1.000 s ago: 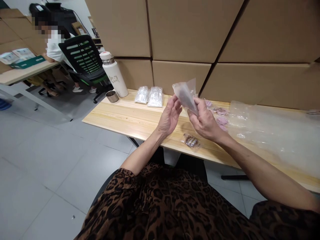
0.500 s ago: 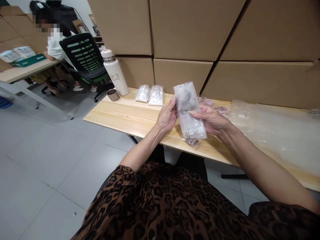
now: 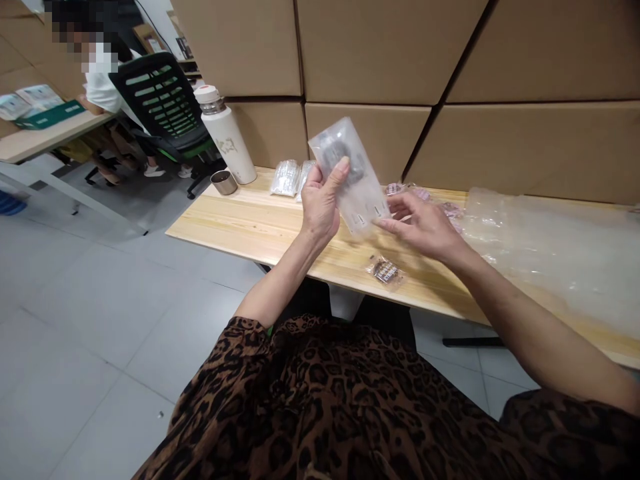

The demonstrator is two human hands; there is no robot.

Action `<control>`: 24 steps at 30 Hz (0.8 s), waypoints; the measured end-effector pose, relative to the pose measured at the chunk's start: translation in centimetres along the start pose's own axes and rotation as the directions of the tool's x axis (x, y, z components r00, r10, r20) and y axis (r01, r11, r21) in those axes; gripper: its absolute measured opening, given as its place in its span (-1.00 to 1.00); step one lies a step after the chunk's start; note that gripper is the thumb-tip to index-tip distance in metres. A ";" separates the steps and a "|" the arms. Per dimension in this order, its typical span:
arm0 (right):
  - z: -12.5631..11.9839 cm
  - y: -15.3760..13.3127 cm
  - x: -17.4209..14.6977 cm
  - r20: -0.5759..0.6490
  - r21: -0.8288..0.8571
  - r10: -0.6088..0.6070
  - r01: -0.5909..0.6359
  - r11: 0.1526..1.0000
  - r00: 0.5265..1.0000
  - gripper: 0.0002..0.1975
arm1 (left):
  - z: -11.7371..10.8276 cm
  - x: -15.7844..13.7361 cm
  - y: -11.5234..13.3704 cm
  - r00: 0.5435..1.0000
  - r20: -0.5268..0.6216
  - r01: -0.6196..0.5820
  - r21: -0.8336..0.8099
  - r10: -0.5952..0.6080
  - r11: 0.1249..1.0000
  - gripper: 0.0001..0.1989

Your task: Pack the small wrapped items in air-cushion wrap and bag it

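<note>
My left hand (image 3: 323,207) grips a translucent plastic bag (image 3: 357,193) by its left side, thumb across the front. Dark grey rounded contents show blurred through the upper part; small printed marks sit near the lower end. The bag is held tilted above the wooden table. At its lower right corner is my right hand (image 3: 423,223), thumb and fingers closed about the corner. Below, near the table's front edge, lies a small clear packet (image 3: 385,270) with a brown item and pale lettering.
Two clear packets lie left, the silvery one (image 3: 286,178) in fuller view. Behind them stand a white thermos (image 3: 230,143) and metal cup (image 3: 223,182). Pink packets (image 3: 453,210) and clear plastic sheets (image 3: 560,253) lie right. Cardboard boxes (image 3: 370,53) wall the back. A person sits far left.
The bag has moved up and left and tilted further. My left thumb now lies across its front, and my right hand has slid to the lower corner, uncovering the small packet.
</note>
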State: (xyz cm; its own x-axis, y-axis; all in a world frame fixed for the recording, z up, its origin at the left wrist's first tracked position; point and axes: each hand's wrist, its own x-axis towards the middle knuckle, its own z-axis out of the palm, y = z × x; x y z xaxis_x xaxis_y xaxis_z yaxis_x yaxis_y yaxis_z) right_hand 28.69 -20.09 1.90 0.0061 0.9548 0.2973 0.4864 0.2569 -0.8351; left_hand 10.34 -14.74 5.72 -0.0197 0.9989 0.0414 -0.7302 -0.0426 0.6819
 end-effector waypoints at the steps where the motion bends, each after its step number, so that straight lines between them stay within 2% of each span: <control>1: -0.1 -0.2 -0.6 -0.111 -0.050 -0.028 0.023 0.999 0.993 -0.50 | -0.3 0.4 0.1 0.998 -0.006 -0.055 0.017 0.055 0.998 -0.94; 2: -0.1 -0.6 -1.3 -0.175 -0.042 -0.026 0.019 0.999 0.984 -0.50 | -0.7 0.8 0.0 0.994 0.004 -0.105 0.042 0.105 0.994 -0.92; 3: 0.1 -1.0 -2.0 -0.168 0.026 0.018 -0.013 1.000 0.986 -0.48 | -1.1 1.1 -0.1 0.989 0.028 -0.147 0.072 0.146 0.987 -0.87; 4: 0.3 -1.5 -2.6 -0.084 0.137 0.089 -0.077 0.988 0.992 -0.44 | -1.6 1.3 -0.4 0.983 0.068 -0.179 0.103 0.172 0.978 -0.82; 5: 0.6 -2.1 -3.0 0.049 0.263 0.170 -0.177 0.948 0.984 -0.38 | -2.0 1.2 -0.8 0.976 0.115 -0.200 0.134 0.185 0.971 -0.78; 7: 1.4 -2.9 -3.4 0.303 0.459 0.285 -0.402 0.792 0.909 -0.25 | -2.6 0.7 -1.5 0.962 0.217 -0.206 0.180 0.166 0.962 -0.72; 8: 1.9 -3.2 -3.2 0.362 0.528 0.313 -0.470 0.707 0.878 -0.19 | -2.8 0.2 -1.8 0.956 0.262 -0.189 0.199 0.134 0.961 -0.71; 9: 2.3 -3.3 -3.0 0.379 0.589 0.326 -0.497 0.637 0.866 -0.17 | -2.9 -0.4 -2.0 0.950 0.300 -0.160 0.217 0.091 0.963 -0.69; 13: 4.0 -2.9 -1.6 0.294 0.762 0.321 -0.423 0.490 0.900 -0.32 | -3.1 -1.7 -2.0 0.914 0.389 0.012 0.264 -0.117 0.965 -0.65; 18: 5.8 -1.2 -0.7 0.149 0.853 0.389 -0.318 0.414 0.909 -0.63 | -3.8 -0.9 -1.7 0.876 0.380 0.179 0.318 -0.298 0.931 -0.75; 20: 6.3 -0.8 -0.5 0.100 0.862 0.412 -0.285 0.418 0.906 -0.69 | -4.2 -0.9 -1.7 0.889 0.361 0.153 0.346 -0.282 0.926 -0.74; 22: 6.5 -0.7 -0.4 0.041 0.868 0.419 -0.241 0.435 0.907 -0.76 | -4.5 -1.1 -1.7 0.926 0.341 0.013 0.401 -0.162 0.916 -0.72; 24: 6.5 -0.9 -0.2 -0.005 0.866 0.409 -0.200 0.457 0.912 -0.81 | -4.8 -1.3 -1.8 0.949 0.316 -0.149 0.482 -0.013 0.864 -0.71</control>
State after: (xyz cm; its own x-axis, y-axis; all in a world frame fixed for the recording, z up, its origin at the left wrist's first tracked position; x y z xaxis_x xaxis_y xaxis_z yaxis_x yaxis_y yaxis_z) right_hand 22.55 -19.56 -0.42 0.2091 0.9755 -0.0684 -0.5357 0.0558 -0.8426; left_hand 8.45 -15.90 0.95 0.2065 0.9428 0.2616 -0.2989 -0.1939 0.9344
